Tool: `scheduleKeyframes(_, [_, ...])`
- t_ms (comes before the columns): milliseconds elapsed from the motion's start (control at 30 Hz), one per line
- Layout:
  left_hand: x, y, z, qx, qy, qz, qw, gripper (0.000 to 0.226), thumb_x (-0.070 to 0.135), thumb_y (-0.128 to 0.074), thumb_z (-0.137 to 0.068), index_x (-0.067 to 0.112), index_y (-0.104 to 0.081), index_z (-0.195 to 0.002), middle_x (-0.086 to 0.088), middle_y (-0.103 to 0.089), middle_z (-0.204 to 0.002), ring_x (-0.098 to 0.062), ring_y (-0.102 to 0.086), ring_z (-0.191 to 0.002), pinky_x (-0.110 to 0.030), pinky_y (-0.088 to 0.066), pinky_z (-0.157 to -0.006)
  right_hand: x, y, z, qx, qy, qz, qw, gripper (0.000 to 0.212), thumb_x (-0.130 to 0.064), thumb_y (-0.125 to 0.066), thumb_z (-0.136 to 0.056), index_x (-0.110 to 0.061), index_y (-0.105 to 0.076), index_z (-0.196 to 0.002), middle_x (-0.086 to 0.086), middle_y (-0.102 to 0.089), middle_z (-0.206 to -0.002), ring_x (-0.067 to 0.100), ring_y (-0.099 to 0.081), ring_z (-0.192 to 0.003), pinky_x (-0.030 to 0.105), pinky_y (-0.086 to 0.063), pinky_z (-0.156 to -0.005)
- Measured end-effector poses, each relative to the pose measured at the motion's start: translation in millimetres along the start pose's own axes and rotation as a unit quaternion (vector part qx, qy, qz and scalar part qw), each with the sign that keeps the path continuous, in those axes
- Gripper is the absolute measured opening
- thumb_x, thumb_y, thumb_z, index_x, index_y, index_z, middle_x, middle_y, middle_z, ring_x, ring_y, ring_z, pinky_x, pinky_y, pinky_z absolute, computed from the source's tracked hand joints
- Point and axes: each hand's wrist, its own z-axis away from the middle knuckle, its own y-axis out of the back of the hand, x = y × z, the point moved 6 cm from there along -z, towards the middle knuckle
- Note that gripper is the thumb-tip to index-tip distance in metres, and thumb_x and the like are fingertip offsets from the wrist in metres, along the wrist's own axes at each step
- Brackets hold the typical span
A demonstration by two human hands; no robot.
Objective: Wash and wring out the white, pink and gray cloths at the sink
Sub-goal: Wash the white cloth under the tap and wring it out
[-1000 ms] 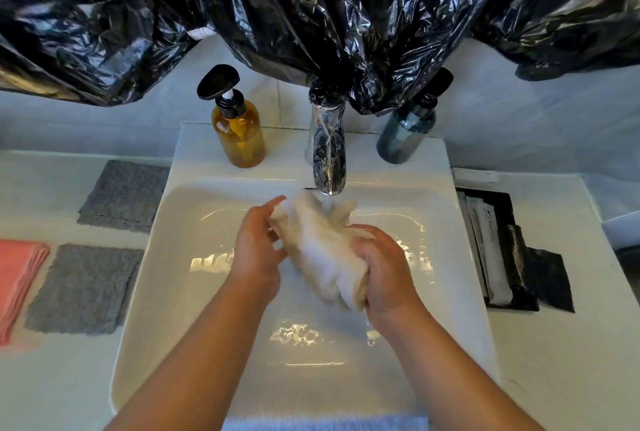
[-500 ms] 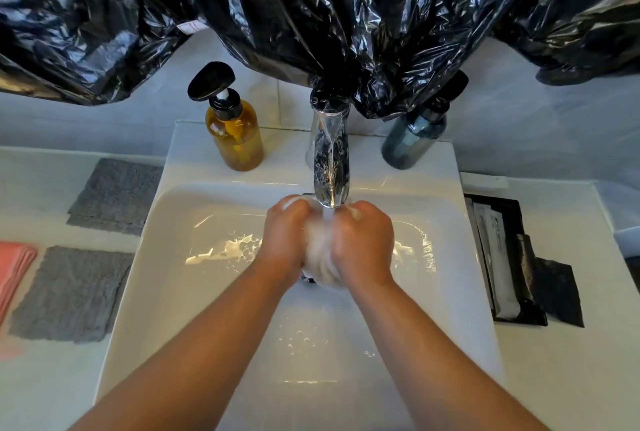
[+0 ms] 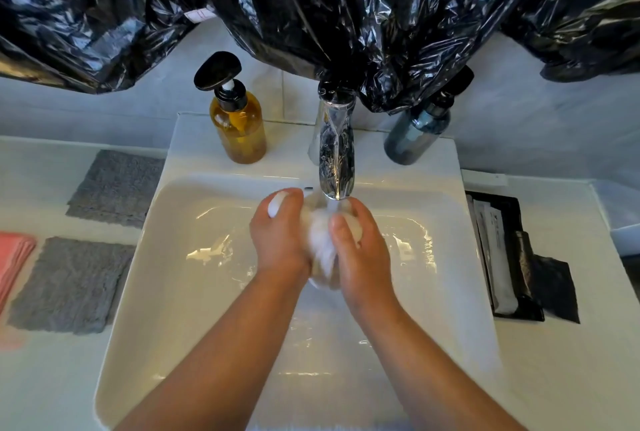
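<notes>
Head: hands (image 3: pixel 280 240) (image 3: pixel 363 254) clutch white cloth (image 3: pixel 319 241)

White cloth (image 3: pixel 320 240), two gray cloths (image 3: pixel 69 287) (image 3: pixel 116 188), pink cloth (image 3: pixel 12 257), white sink (image 3: pixel 180 292), amber soap bottle (image 3: pixel 240 129) with black pump, blue-gray bottle (image 3: pixel 414 138), chrome tap (image 3: pixel 336 157), glossy black plastic sheeting (image 3: pixel 311 5), white tabletop (image 3: pixel 571 361), black tray (image 3: pixel 519 313).

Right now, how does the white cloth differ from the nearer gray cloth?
The white cloth is bunched, gripped by the left hand and right hand; the nearer gray cloth lies flat, untouched. The white cloth is under the faucet stream over the sink; the gray cloth sits on the counter. Both are small cloths.
</notes>
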Motion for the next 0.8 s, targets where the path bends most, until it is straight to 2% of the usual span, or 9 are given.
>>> scheduleKeyframes(67, [0, -7, 4, -0.001, 0.025, -0.006, 1.000, 0.015, 0.033, -0.066, -0.064, 0.019, -0.063, -0.069, 0.002, -0.061, -0.063, -0.024, -0.056, -0.066, -0.038, -0.048, -0.068, 0, 1, 7, 0.037, 0.057, 0.059, 0.996, 0.067, -0.067, -0.045, -0.076, -0.030, -0.060, -0.130, -0.008, -0.066, -0.125, 0.010, -0.062, -0.110, 0.020, -0.051, -0.089])
scheduleKeyframes(133, [-4, -11, 7, -0.006, 0.051, 0.005, 0.999, 0.012, 0.026, -0.063, -0.067, 0.016, -0.058, -0.066, 0.002, -0.054, -0.057, -0.023, -0.050, -0.060, -0.034, -0.042, -0.060, -6, 4, 3, 0.089, 0.097, 0.095, 0.987, 0.060, -0.063, -0.042, -0.080, -0.025, -0.066, -0.121, -0.006, -0.067, -0.119, 0.014, -0.060, -0.109, 0.028, -0.049, -0.090])
scheduleKeyframes(233, [1, -13, 7, -0.011, 0.038, -0.013, 0.999, 0.023, 0.001, -0.054, -0.079, 0.013, -0.044, -0.061, 0.001, -0.038, -0.054, -0.017, -0.036, -0.052, -0.027, -0.032, -0.052, -16, -1, -11, 0.118, 0.092, 0.137, 0.979, 0.047, -0.059, -0.040, -0.078, -0.023, -0.067, -0.093, -0.006, -0.066, -0.093, 0.016, -0.058, -0.089, 0.029, -0.042, -0.073])
scheduleKeyframes(333, [11, -17, 0, -0.044, -0.018, -0.042, 0.998, 0.022, -0.012, -0.048, -0.090, 0.005, -0.054, -0.076, -0.002, -0.039, -0.061, -0.002, -0.045, -0.043, -0.009, -0.033, -0.044, -20, -5, -29, 0.108, 0.059, 0.158, 0.980, 0.035, -0.054, -0.051, -0.084, -0.021, -0.061, -0.077, -0.003, -0.064, -0.078, 0.022, -0.058, -0.076, 0.032, -0.042, -0.062])
scheduleKeyframes(433, [16, -12, -5, -0.036, -0.052, -0.088, 0.994, 0.025, -0.006, -0.051, -0.085, 0.009, -0.044, -0.065, -0.002, -0.036, -0.060, -0.009, -0.032, -0.041, -0.016, -0.027, -0.042, -26, -9, -38, 0.085, 0.047, 0.184, 0.978, 0.040, -0.048, -0.062, -0.093, -0.022, -0.056, -0.065, -0.003, -0.061, -0.066, 0.019, -0.057, -0.065, 0.027, -0.039, -0.053])
scheduleKeyframes(500, [12, -6, -6, -0.032, -0.021, -0.046, 0.998, 0.025, 0.007, -0.051, -0.069, 0.018, -0.032, -0.057, 0.004, -0.028, -0.055, -0.016, -0.024, -0.053, -0.027, -0.021, -0.047, -26, -8, -44, 0.064, 0.013, 0.205, 0.977, 0.044, -0.047, -0.061, -0.094, -0.019, -0.055, -0.062, -0.004, -0.060, -0.063, 0.020, -0.059, -0.063, 0.027, -0.041, -0.052])
scheduleKeyframes(633, [7, 4, 0, -0.097, -0.013, -0.086, 0.991, 0.017, 0.021, -0.056, -0.063, 0.017, -0.040, -0.058, 0.006, -0.037, -0.053, -0.016, -0.035, -0.053, -0.027, -0.027, -0.051, -18, -4, -50, -0.019, -0.093, 0.182, 0.979, 0.031, -0.023, -0.049, -0.102, -0.011, -0.064, -0.078, 0.003, -0.062, -0.078, 0.031, -0.059, -0.082, 0.027, -0.052, -0.073])
scheduleKeyframes(700, [1, 9, 5, -0.178, -0.034, -0.109, 0.977, 0.023, 0.037, -0.065, -0.068, 0.017, -0.054, -0.072, 0.011, -0.053, -0.063, -0.008, -0.050, -0.058, -0.026, -0.039, -0.054, -2, 10, -49, -0.017, -0.167, 0.112, 0.979, 0.029, -0.026, -0.054, -0.099, -0.018, -0.064, -0.074, 0.002, -0.063, -0.081, 0.029, -0.060, -0.086, 0.025, -0.051, -0.084])
scheduleKeyframes(800, [-9, 12, 20, -0.267, -0.110, -0.106, 0.952, 0.050, 0.052, -0.068, -0.071, 0.032, -0.057, -0.116, 0.008, -0.066, -0.111, -0.007, -0.065, -0.101, -0.024, -0.055, -0.082, 18, 26, -34, 0.005, -0.261, -0.046, 0.964, 0.028, -0.043, -0.062, -0.095, -0.019, -0.073, -0.085, 0.005, -0.076, -0.092, 0.028, -0.071, -0.092, 0.041, -0.055, -0.094])
